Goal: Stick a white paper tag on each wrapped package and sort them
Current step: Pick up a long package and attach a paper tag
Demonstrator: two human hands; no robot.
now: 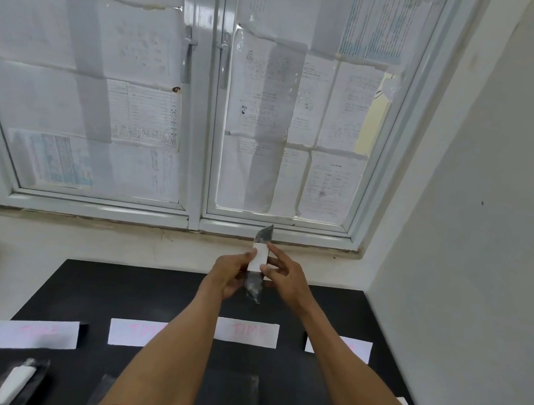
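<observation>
Both hands are raised above the far edge of the black table (180, 296). Between them stands a narrow dark wrapped package (265, 235), held upright. A white paper tag (259, 258) lies across its middle. My left hand (231, 273) grips the package from the left, thumb on the tag. My right hand (285, 277) pinches the tag's right edge with index finger stretched up along it. Another dark package with a white tag (16, 382) lies at the table's near left.
Several white sorting labels with pink writing lie in a row on the table: far left (32, 333), left of centre (132, 332), centre (247, 332), right (353, 347). Small loose tags (404, 403) lie near the right edge. A papered window (205, 93) is behind, a wall on the right.
</observation>
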